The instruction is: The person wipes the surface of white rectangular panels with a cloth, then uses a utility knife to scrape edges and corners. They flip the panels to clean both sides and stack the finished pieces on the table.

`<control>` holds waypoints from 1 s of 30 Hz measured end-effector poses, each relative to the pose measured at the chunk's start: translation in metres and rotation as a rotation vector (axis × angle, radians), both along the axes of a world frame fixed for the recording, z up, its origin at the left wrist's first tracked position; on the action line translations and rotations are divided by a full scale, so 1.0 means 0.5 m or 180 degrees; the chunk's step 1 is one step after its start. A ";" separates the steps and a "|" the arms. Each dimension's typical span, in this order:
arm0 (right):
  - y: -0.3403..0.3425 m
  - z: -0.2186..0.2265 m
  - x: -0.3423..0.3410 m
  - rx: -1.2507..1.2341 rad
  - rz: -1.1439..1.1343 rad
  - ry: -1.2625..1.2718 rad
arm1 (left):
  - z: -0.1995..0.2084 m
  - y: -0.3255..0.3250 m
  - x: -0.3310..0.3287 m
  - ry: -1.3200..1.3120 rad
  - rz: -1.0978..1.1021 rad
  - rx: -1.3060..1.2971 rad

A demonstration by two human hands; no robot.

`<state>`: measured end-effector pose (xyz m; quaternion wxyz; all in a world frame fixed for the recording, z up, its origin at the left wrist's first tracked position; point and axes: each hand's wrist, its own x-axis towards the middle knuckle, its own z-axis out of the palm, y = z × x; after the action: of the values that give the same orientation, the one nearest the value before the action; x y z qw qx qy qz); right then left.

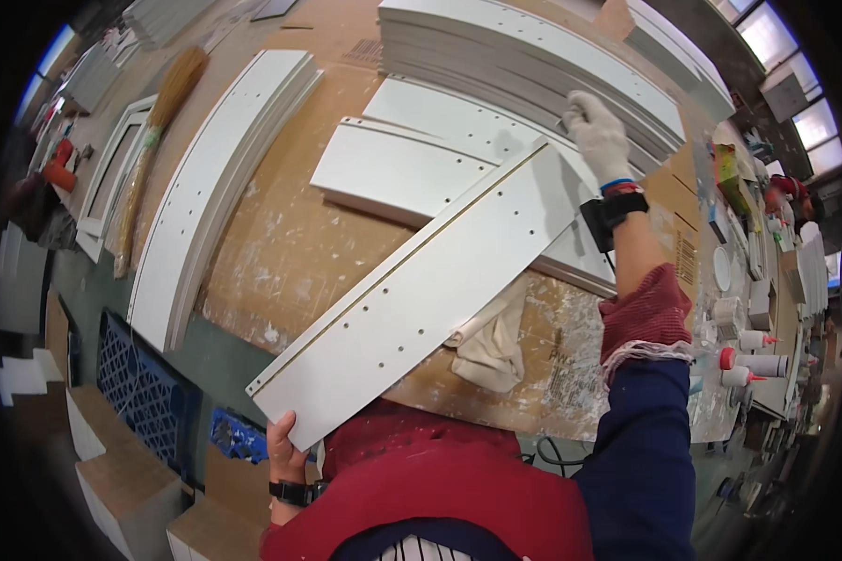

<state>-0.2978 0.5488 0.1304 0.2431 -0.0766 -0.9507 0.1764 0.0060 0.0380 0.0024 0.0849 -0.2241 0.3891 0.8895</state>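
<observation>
A long white drilled board [412, 309] with a groove along one edge slants across the middle of the table. Its near left end is in my left hand [285, 447], with the thumb on the face and the fingers below, partly hidden. My right hand [597, 136], in a white glove, is raised over the board's far end with its fingers curled together. Whatever they hold, if anything, is too small to make out. Under and beyond the board lie more white boards [393, 173]. A cream cloth [491, 351] is bunched beside its near edge.
A tall stack of white boards [533, 56] stands at the back; another stack [220, 178] lies at left, by a straw broom [164, 103]. Stained cardboard [271, 252] covers the table. Glue bottles [753, 365] stand at right. A blue plastic pallet [145, 393] and cartons [126, 467] are at lower left.
</observation>
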 end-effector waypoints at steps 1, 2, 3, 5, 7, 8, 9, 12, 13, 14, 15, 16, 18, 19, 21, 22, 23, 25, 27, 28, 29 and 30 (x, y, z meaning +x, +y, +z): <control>0.020 -0.004 0.002 -0.0873 0.0092 0.0035 | -0.003 -0.002 -0.004 -0.0070 0.0126 0.0177; -0.012 0.021 0.027 -0.2540 0.0465 -0.0180 | -0.006 -0.005 0.005 -0.0158 0.0322 0.0335; -0.019 0.030 0.051 -0.3224 0.0717 -0.0043 | -0.004 -0.008 0.006 -0.0223 0.0461 0.0523; -0.037 0.032 0.119 -0.4255 0.1535 -0.0293 | 0.011 -0.007 0.006 -0.0252 0.0904 0.0824; -0.086 0.018 0.217 -0.4906 0.2176 -0.0956 | 0.042 0.006 0.002 0.0017 0.1111 0.0586; -0.122 0.006 0.275 -0.4856 0.2195 -0.1200 | 0.065 0.019 -0.004 0.0268 0.1078 0.0229; -0.161 -0.007 0.324 -0.4890 0.2376 -0.1609 | 0.083 0.022 -0.003 0.0521 0.1034 -0.0151; -0.250 -0.020 0.414 -0.4565 0.2565 -0.3199 | 0.104 -0.008 0.010 0.0998 0.0165 -0.0439; -0.279 -0.026 0.435 -0.4795 0.2350 -0.3429 | 0.088 -0.033 0.025 0.0863 0.0014 -0.0495; -0.305 -0.018 0.444 -0.4858 0.2103 -0.3477 | 0.090 -0.046 0.029 0.0875 -0.0298 -0.0582; -0.318 -0.032 0.449 -0.4986 0.2129 -0.3345 | 0.093 -0.057 0.033 0.0884 -0.0612 -0.0671; -0.328 -0.050 0.453 -0.5107 0.2155 -0.3212 | 0.096 -0.064 0.036 0.0893 -0.0924 -0.0757; -0.350 -0.065 0.458 -0.5376 0.2028 -0.2800 | 0.099 -0.078 0.038 0.0878 -0.1279 -0.1117; -0.359 -0.069 0.460 -0.5498 0.1977 -0.2610 | 0.103 -0.086 0.040 0.0881 -0.1453 -0.1526; -0.370 -0.070 0.467 -0.5331 0.1895 -0.2376 | 0.100 -0.088 0.038 0.0980 -0.1593 -0.2881; -0.373 -0.068 0.470 -0.5250 0.1853 -0.2260 | 0.102 -0.084 0.034 0.1042 -0.1585 -0.3761; -0.375 -0.066 0.472 -0.5175 0.1743 -0.2380 | 0.103 -0.079 0.027 0.1097 -0.1555 -0.4634; -0.374 -0.057 0.473 -0.5030 0.1501 -0.2574 | 0.111 -0.062 0.014 0.1275 -0.1273 -0.6205; -0.371 -0.050 0.469 -0.4881 0.1606 -0.2393 | 0.146 -0.051 0.000 0.1935 -0.0741 -0.6672; -0.371 -0.046 0.467 -0.4803 0.1660 -0.2305 | 0.163 -0.046 -0.003 0.2267 -0.0443 -0.6880; -0.371 -0.036 0.465 -0.4808 0.1668 -0.2326 | 0.173 -0.040 -0.005 0.2477 -0.0348 -0.6853; -0.373 -0.021 0.463 -0.4811 0.1669 -0.2341 | 0.159 -0.046 -0.009 0.2672 -0.0656 -0.6711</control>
<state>-0.0665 0.3625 0.1200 -0.2425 -0.0482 -0.5846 0.7728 0.0017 0.0152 0.0817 -0.2101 0.1645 0.9571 0.1129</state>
